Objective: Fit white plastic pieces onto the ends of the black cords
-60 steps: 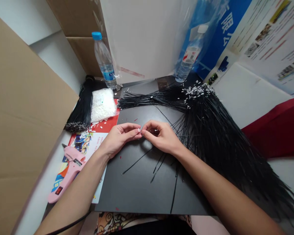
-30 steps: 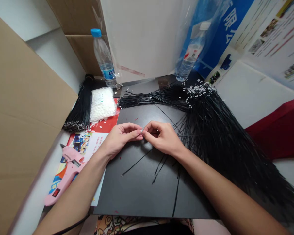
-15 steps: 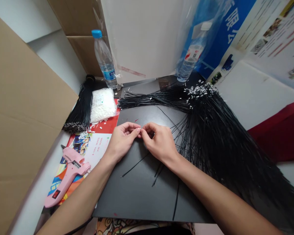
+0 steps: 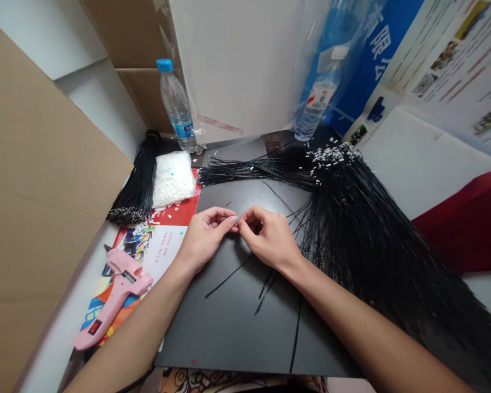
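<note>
My left hand [image 4: 207, 237] is closed in a pinch, thumb against index finger, above the dark tabletop [image 4: 221, 327]. A tiny pale piece [image 4: 236, 220] shows at its fingertips. My right hand [image 4: 270, 237] pinches close against it, fingertips almost touching those of the left; what it grips is hidden. One black wire [image 4: 225, 280] comes out from beneath the right hand toward the lower left. Just right of that hand spreads a large bundle of black wires [image 4: 372, 234], with small white connectors [image 4: 333, 154] clustered at its far end.
A pink glue gun [image 4: 117, 297] lies on a printed sheet [image 4: 163, 248] at left. Behind it are a bag of white pieces [image 4: 174, 180] and another wire bundle [image 4: 137, 183]. Two water bottles, one blue-capped [image 4: 178, 109] and one white-capped [image 4: 317, 101], stand at the back. Cardboard [image 4: 45, 180] borders the left.
The whole view has shifted slightly, with things sitting a little lower. My fingertips remain together, and the pale piece between them now shows a bit more.
</note>
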Motion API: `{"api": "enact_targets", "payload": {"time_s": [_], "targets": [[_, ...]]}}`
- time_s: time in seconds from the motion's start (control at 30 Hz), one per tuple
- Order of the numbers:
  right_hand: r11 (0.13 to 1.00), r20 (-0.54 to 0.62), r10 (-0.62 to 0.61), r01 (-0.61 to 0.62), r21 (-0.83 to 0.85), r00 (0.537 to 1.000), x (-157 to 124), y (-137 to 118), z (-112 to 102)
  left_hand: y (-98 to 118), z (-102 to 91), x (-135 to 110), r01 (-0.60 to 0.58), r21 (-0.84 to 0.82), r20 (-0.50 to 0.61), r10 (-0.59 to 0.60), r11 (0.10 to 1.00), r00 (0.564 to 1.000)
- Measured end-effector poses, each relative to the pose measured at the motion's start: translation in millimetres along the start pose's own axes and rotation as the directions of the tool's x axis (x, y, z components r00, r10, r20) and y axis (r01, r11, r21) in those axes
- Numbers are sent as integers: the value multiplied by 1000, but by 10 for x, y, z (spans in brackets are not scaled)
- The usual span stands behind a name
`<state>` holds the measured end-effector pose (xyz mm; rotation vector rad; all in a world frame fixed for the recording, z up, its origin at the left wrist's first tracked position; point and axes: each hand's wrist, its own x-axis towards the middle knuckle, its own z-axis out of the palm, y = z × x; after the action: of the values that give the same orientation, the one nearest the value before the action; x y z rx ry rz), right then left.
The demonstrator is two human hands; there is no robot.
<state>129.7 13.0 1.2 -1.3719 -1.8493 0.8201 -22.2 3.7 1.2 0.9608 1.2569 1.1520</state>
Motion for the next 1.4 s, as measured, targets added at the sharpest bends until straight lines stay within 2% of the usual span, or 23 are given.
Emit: {"api": "enact_targets", "payload": {"time_s": [0.2, 0.43, 0.53, 0.6, 0.67, 0.73, 0.77, 0.8, 0.83, 0.87, 0.9, 0.97, 1.03, 1.07, 1.1, 1.17, 1.23, 1.33, 1.4], "targets": [[999, -13, 9, -10, -31, 1000, -2, -15, 49, 2, 25, -5, -3, 21, -43, 4, 1000, 999], [997, -27, -39, 37, -73, 999, -1, -6, 81, -40, 1, 11, -14, 66, -59, 18, 998, 998], [995, -17, -44, 42, -91, 999, -16, -7, 83, -55, 29, 4, -57, 77, -42, 60, 995, 997], [987, -14, -76, 73, -146, 997, -22, -71, 7, -43, 51, -1, -106, 77, -25, 108, 991, 994], [946, -59, -171, 147, -290, 984, 3, -199, -190, -2, 27, 3, -154, 130, -15, 157, 979, 987], [853, -146, -291, 187, -488, 945, 82, -350, -517, 69, -80, 10, -213, 337, -30, 237, 917, 971], [799, -194, -332, 166, -578, 923, 146, -412, -715, 114, -167, 9, -257, 512, -25, 313, 820, 950], [756, -245, -340, 109, -645, 908, 224, -454, -923, 160, -272, 2, -304, 671, -8, 416, 677, 909], [723, -304, -321, 25, -690, 897, 314, -468, -1128, 205, -388, -12, -325, 784, 22, 499, 529, 866], [697, -359, -279, -69, -713, 890, 413, -451, -1322, 243, -508, -31, -306, 857, 45, 532, 414, 846], [676, -409, -225, -160, -719, 884, 516, -400, -1497, 273, -623, -53, -247, 908, 26, 544, 337, 839], [640, -443, -74, -299, -708, 893, 720, -206, -1778, 299, -817, -94, -98, 963, -51, 524, 252, 850], [555, -450, 122, -437, -708, 885, 895, 64, -1958, 295, -929, -124, 49, 972, -157, 479, 230, 864], [526, -448, 166, -463, -713, 878, 964, 200, -2006, 290, -951, -136, 117, 964, -216, 451, 237, 866], [498, -445, 207, -486, -719, 871, 1019, 324, -2026, 287, -954, -145, 171, 954, -263, 411, 247, 873], [466, -424, 249, -492, -735, 870, 1099, 505, -1995, 281, -923, -149, 177, 957, -253, 366, 228, 896], [456, -401, 256, -476, -752, 880, 1161, 581, -1904, 269, -883, -127, 150, 968, -217, 363, 203, 906], [494, -345, 133, -364, -790, 929, 1251, 534, -1689, 246, -856, -76, 157, 969, -219, 372, 190, 902], [555, -209, -4, -171, -814, 978, 1297, 430, -1464, 241, -852, -60, 175, 967, -234, 380, 183, 895]]}}
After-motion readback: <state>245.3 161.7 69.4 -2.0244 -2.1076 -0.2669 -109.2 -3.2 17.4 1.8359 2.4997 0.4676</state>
